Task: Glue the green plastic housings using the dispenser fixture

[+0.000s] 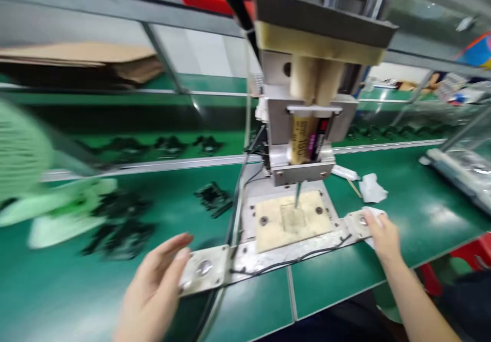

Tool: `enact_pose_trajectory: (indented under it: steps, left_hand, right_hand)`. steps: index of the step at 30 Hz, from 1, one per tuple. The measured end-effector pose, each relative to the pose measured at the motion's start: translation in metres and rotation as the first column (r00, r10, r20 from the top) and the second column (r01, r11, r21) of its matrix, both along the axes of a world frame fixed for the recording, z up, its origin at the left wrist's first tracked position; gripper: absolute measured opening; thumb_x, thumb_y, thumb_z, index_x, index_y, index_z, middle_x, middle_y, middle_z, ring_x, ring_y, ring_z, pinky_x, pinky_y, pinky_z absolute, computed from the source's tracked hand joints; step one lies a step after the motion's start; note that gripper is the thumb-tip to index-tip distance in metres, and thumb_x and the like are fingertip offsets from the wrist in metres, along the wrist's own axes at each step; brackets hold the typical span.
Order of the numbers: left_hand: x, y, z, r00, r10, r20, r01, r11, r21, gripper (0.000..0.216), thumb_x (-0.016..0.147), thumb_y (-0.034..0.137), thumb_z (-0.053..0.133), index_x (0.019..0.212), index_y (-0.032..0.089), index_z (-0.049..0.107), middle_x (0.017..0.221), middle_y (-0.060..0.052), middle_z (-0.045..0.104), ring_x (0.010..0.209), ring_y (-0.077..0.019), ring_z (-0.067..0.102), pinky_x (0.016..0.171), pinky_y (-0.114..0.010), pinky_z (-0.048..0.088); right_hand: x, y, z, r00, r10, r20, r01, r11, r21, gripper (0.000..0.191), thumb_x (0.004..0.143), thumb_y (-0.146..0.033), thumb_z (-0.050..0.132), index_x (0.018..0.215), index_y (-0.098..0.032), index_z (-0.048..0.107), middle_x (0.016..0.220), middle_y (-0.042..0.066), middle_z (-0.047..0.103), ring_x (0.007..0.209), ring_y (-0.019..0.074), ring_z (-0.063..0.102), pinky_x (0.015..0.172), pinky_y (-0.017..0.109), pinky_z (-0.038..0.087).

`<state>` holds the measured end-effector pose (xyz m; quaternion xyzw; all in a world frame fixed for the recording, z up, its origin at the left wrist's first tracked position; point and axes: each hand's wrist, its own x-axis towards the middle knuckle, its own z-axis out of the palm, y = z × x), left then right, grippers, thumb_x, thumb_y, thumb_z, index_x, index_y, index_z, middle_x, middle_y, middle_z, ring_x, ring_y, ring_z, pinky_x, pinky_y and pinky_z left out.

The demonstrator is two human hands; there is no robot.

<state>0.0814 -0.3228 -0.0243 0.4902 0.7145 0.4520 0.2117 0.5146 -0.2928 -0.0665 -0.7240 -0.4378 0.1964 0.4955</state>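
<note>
A dispensing machine stands in the middle, with gold and black cartridges and a thin nozzle pointing down. The nozzle tip is over a square recess in a cream fixture block. My left hand is at the outer end of the left button plate, thumb and fingers apart, holding nothing. At the right button plate, my right hand has its fingers stretched to the plate's end beside the round button. White paper shows by those fingers; whether they touch it I cannot tell.
Dark molded parts lie at left near a pale green fan; another dark part lies beside the machine. A crumpled tissue and white tube are at right. Cables cross the machine base. Cardboard sits on the shelf.
</note>
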Motion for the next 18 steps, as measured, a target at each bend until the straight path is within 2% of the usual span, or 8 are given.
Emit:
enact_pose_trajectory:
  steps: [3, 7, 10, 14, 16, 18]
  left_hand:
    - [-0.014, 0.013, 0.01, 0.993, 0.024, 0.119, -0.021, 0.999, -0.028, 0.067, 0.074, 0.072, 0.069, 0.118, 0.022, 0.062, 0.133, -0.015, 0.068, 0.127, -0.0391, 0.062, 0.108, -0.055, 0.053]
    - [-0.025, 0.059, 0.02, 0.999, -0.032, 0.035, 0.034, 0.998, -0.047, 0.076, 0.067, 0.065, 0.078, 0.125, 0.021, 0.057, 0.143, -0.019, 0.059, 0.134, -0.0397, 0.057, 0.114, -0.057, 0.047]
    - [-0.032, 0.095, 0.021, 0.994, -0.104, 0.025, 0.106, 0.99, -0.092, 0.089, 0.056, 0.056, 0.089, 0.13, 0.02, 0.053, 0.148, -0.022, 0.055, 0.141, -0.0394, 0.051, 0.115, -0.056, 0.047]
    - [-0.033, 0.123, 0.012, 0.992, -0.116, 0.049, 0.122, 0.983, -0.14, 0.083, 0.049, 0.049, 0.093, 0.117, 0.018, 0.056, 0.134, -0.023, 0.064, 0.135, -0.0424, 0.056, 0.111, -0.057, 0.05]
    - [-0.032, 0.127, 0.009, 0.995, -0.076, 0.063, 0.086, 0.984, -0.157, 0.078, 0.051, 0.05, 0.092, 0.111, 0.017, 0.056, 0.123, -0.022, 0.068, 0.127, -0.0433, 0.062, 0.106, -0.057, 0.054]
    - [-0.031, 0.125, 0.013, 0.996, -0.044, 0.074, 0.055, 0.986, -0.155, 0.076, 0.054, 0.052, 0.092, 0.111, 0.016, 0.056, 0.116, -0.019, 0.069, 0.123, -0.0422, 0.064, 0.104, -0.055, 0.056]
  right_hand:
    - [0.005, 0.0, -0.008, 0.999, -0.052, 0.004, 0.052, 0.996, -0.074, 0.067, 0.062, -0.087, 0.066, 0.066, -0.02, 0.069, 0.065, 0.007, 0.067, 0.068, 0.0268, 0.063, 0.063, 0.037, 0.049]
    - [0.012, -0.004, -0.005, 0.996, -0.076, 0.042, 0.082, 0.981, -0.174, 0.064, 0.061, -0.085, 0.061, 0.063, -0.022, 0.069, 0.065, 0.008, 0.068, 0.066, 0.0273, 0.062, 0.062, 0.038, 0.049]
    - [0.009, -0.004, -0.003, 0.996, -0.079, 0.031, 0.084, 0.979, -0.184, 0.063, 0.061, -0.084, 0.061, 0.067, -0.022, 0.072, 0.067, 0.008, 0.07, 0.065, 0.0272, 0.063, 0.06, 0.037, 0.049]
    - [0.005, -0.001, -0.006, 0.999, -0.036, -0.003, 0.036, 0.994, -0.108, 0.065, 0.065, -0.081, 0.064, 0.077, -0.019, 0.077, 0.072, 0.009, 0.073, 0.069, 0.0276, 0.065, 0.062, 0.037, 0.05]
    - [0.004, -0.001, -0.007, 1.0, -0.017, -0.02, 0.016, 0.998, -0.069, 0.066, 0.067, -0.08, 0.064, 0.082, -0.018, 0.079, 0.075, 0.01, 0.074, 0.072, 0.028, 0.067, 0.065, 0.037, 0.051]
    - [0.002, -0.001, -0.007, 0.999, -0.011, -0.036, 0.009, 0.999, -0.049, 0.066, 0.069, -0.08, 0.064, 0.084, -0.018, 0.079, 0.076, 0.01, 0.074, 0.073, 0.0282, 0.067, 0.068, 0.038, 0.052]
